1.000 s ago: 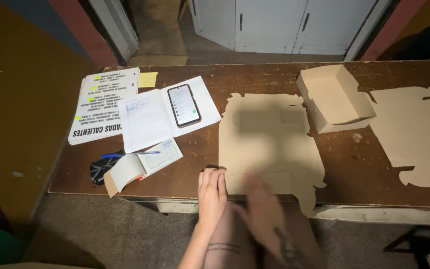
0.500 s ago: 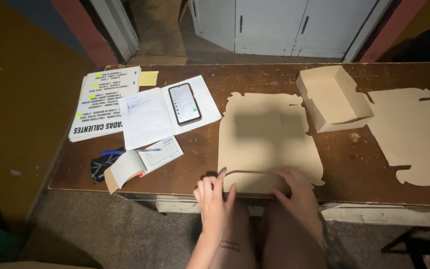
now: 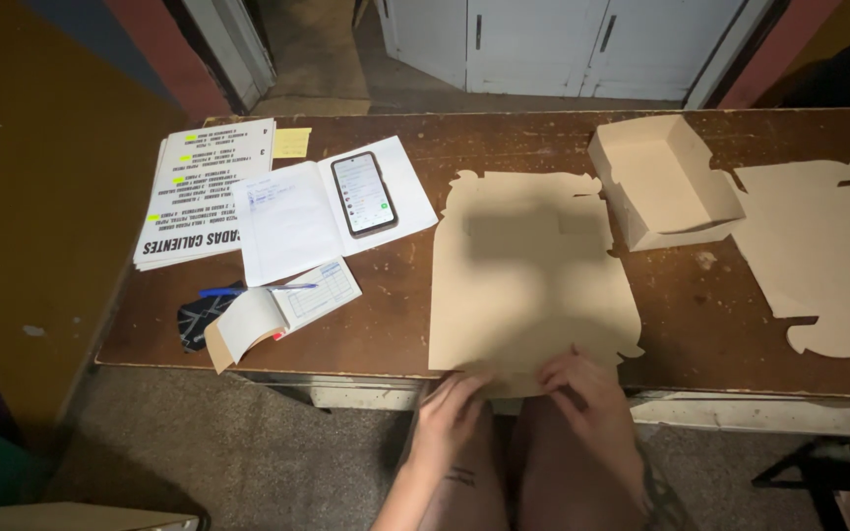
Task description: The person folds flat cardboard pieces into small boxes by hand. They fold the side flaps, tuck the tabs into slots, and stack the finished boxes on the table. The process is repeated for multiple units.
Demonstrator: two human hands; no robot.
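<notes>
Head view: worn brown counter (image 3: 405,324), papers & phone (image 3: 363,193) at left. Flat cardboard blank (image 3: 533,275) lies at near edge; left hand (image 3: 450,413) & right hand (image 3: 587,393) rest on its near flap, fingers loosely spread. Looks like first fold; next needs flap creased up squarely.

Flat box blank (image 3: 528,280) under my left hand (image 3: 450,413) and my right hand (image 3: 587,393): matt tan cardboard, smooth, uncoated. Folded box (image 3: 661,182) and second flat blank (image 3: 823,256): same dull cardboard. Table (image 3: 700,315): dark brown wood, worn, scuffed, pale chips in finish. Phone (image 3: 364,193): glossy glass screen. Printed sheets (image 3: 204,192) and open notebook (image 3: 292,216): matt white paper. Receipt pad (image 3: 282,310): thin paper, cover probably card. Floor: rough, grainy, looks like concrete.
</notes>
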